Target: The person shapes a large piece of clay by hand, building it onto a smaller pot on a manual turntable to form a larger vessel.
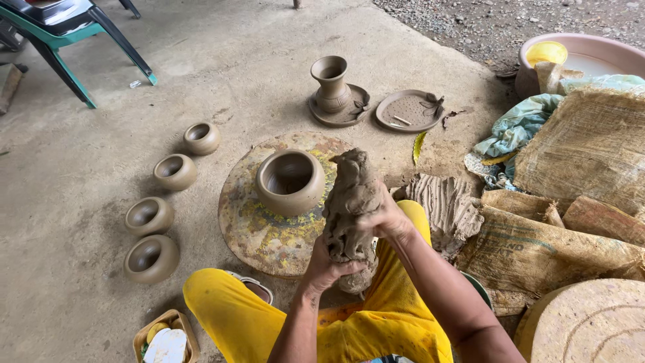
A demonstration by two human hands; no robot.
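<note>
squeezing a clay lump (349,202) with both hands (386,218)

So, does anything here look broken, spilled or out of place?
Nothing looks damaged. The brown clay pot stands upright on the round paint-stained board, and four small clay bowls line up neatly to its left. Both hands, left hand and right hand, grip a rough lump of wet clay.
</note>
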